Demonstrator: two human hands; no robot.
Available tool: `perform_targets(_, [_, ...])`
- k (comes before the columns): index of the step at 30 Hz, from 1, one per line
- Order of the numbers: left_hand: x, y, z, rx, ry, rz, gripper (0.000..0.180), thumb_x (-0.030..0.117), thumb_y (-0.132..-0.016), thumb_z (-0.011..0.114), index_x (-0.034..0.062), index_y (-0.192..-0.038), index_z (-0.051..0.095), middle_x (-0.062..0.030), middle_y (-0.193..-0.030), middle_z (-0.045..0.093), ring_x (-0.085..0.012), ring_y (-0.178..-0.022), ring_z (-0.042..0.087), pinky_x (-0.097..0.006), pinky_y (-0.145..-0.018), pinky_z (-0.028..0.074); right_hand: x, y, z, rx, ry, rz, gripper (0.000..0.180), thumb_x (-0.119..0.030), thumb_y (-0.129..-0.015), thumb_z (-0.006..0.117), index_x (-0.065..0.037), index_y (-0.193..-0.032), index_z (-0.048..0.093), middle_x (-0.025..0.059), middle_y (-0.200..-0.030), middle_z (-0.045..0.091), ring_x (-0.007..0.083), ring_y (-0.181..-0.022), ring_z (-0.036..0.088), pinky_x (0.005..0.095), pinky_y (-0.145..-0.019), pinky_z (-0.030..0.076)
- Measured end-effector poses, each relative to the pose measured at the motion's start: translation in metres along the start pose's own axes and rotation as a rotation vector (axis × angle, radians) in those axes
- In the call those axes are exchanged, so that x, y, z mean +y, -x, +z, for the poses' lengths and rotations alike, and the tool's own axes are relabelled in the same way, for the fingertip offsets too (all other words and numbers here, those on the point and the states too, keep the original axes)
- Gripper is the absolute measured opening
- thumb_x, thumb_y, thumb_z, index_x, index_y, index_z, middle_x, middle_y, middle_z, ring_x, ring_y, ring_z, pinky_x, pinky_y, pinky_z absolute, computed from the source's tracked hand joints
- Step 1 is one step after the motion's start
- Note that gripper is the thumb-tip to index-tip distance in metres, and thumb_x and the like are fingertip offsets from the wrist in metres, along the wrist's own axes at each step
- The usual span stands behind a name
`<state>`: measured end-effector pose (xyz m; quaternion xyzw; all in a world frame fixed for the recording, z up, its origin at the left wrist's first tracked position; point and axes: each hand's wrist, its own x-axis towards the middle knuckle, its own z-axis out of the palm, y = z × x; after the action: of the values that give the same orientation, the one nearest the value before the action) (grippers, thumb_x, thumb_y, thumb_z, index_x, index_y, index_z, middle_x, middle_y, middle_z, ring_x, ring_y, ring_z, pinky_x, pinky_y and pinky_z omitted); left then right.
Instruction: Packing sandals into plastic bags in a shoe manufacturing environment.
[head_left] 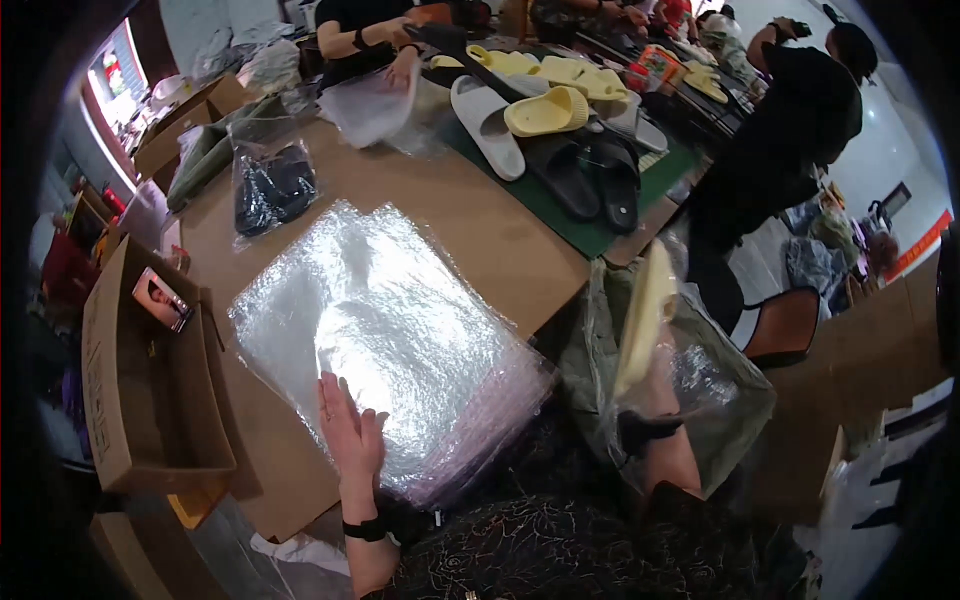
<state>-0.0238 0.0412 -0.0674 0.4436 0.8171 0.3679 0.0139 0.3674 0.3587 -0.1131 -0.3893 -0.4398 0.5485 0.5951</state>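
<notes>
Clear plastic bags point(385, 335), stacked flat on the brown cardboard-covered table point(480, 225), lay directly under and ahead of the left hand point(350, 430). That hand was flat and released, fingers spread, palm pressing the near edge of the stack; it gripped nothing. The stack's long axis ran from near-right to far-left, away from the person, w/ the corners fanned slightly at the near-right side.

The right hand point(655, 375) was off the table edge, to the right of the stack and apart from it. It was raised inside a crumpled grey-green plastic bag point(700, 395) and clasped a pale yellow slipper point(645, 315), held nearly upright, toe end up. Exact finger closure could not be told, since the bag film hid most of the fingers. So the left hand was the nearer one to the stack; the slipper lay to its right, across the table corner.

Left of the stack sat an open cardboard box point(150, 400). Farther off: a bagged dark pair point(272, 190), then white, yellow and black slippers point(560, 130) on a green mat point(585, 232). At the far edge, another person's hands point(400, 60) handled a clear bag; a further person in black point(790, 130) stood at the right.
</notes>
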Motion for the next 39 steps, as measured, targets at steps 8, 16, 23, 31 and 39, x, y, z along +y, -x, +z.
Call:
perform_targets(8, [0.001, 0.002, 0.002, -0.008, -0.051, 0.027, 0.071, 0.043, -0.101, 0.047, -0.0044, -0.152, 0.030, -0.0246, -0.157, 0.033, -0.0432, -0.146, 0.026, -0.050, -0.119, 0.022, 0.131, 0.005, -0.196, 0.041, 0.426, 0.426, 0.032, -0.026, -0.099, 0.050, -0.001, -0.112, 0.066, 0.0070, -0.102, 0.068, 0.0214, -0.086, 0.063, 0.0395, -0.077, 0.051])
perform_targets(16, [0.005, 0.002, -0.002, -0.017, -0.041, 0.007, 0.066, 0.030, -0.098, 0.052, -0.0041, -0.151, 0.032, -0.0247, -0.156, 0.035, -0.0432, -0.146, 0.027, -0.049, -0.119, 0.022, 0.177, -0.017, -0.210, -0.389, 1.217, 0.287, 0.040, -0.032, -0.100, 0.048, 0.000, -0.118, 0.064, 0.0152, -0.107, 0.067, 0.0269, -0.095, 0.063, 0.0437, -0.081, 0.050])
perform_targets(23, [0.007, 0.001, 0.001, -0.016, -0.031, -0.061, 0.066, 0.019, -0.091, 0.056, -0.0036, -0.149, 0.035, -0.0241, -0.156, 0.036, -0.0416, -0.147, 0.027, -0.048, -0.120, 0.022, 0.102, 0.003, -0.091, 0.050, 1.102, 0.121, 0.027, -0.023, -0.091, 0.062, 0.001, -0.103, 0.067, 0.0205, -0.089, 0.071, 0.0372, -0.089, 0.069, 0.0452, -0.078, 0.053])
perform_targets(31, [0.010, 0.001, 0.000, -0.050, -0.096, -0.066, 0.063, 0.015, -0.091, 0.054, -0.0029, -0.149, 0.036, -0.0235, -0.156, 0.034, -0.0401, -0.148, 0.026, -0.048, -0.121, 0.020, 0.189, 0.011, -0.090, -0.967, 0.891, 0.500, 0.041, -0.032, -0.097, 0.050, -0.002, -0.120, 0.066, 0.0198, -0.128, 0.063, 0.0337, -0.114, 0.059, 0.0427, -0.099, 0.045])
perform_targets(39, [0.006, 0.007, 0.001, -0.068, -0.111, -0.111, 0.061, 0.011, -0.092, 0.049, -0.0007, -0.151, 0.035, -0.0221, -0.158, 0.032, -0.0384, -0.149, 0.025, -0.046, -0.122, 0.018, 0.177, -0.042, -0.167, -0.316, 2.009, 0.941, 0.074, -0.055, -0.099, 0.046, -0.020, -0.160, 0.023, 0.0056, -0.166, 0.021, 0.0275, -0.150, 0.026, 0.0575, -0.116, 0.026])
